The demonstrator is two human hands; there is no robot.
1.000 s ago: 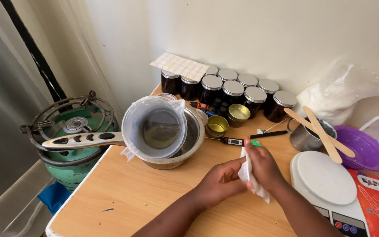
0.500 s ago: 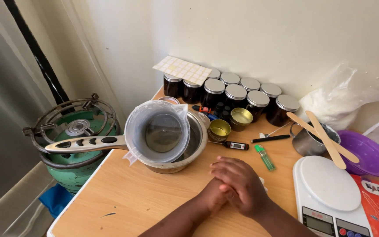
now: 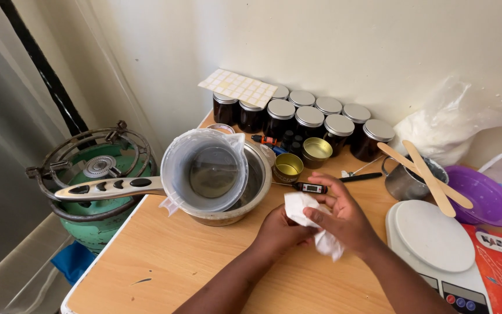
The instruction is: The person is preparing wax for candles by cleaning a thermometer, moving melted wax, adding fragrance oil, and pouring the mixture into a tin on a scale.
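While the wooden table [image 3: 193, 256] held a big metal pot [image 3: 245, 200] with a plastic jug [image 3: 204, 168] inside it, a white scale [image 3: 431, 238] sat on the right and dark jars [image 3: 309, 122] stood by the wall. Both hands were in front of the pot, just above the table, with a white tissue [image 3: 306, 218] between them. The right hand [image 3: 344, 218] pinched the tissue, and the left hand [image 3: 277, 229] gripped it from below.

- your hands [image 3: 315, 224] meet on the tissue [image 3: 306, 218], before the thermometer [image 3: 311, 188].
- the jug [image 3: 204, 168] sits in the saucepan [image 3: 250, 195], left of them.
- the jars [image 3: 309, 119] stand behind, the scale [image 3: 434, 235] right.
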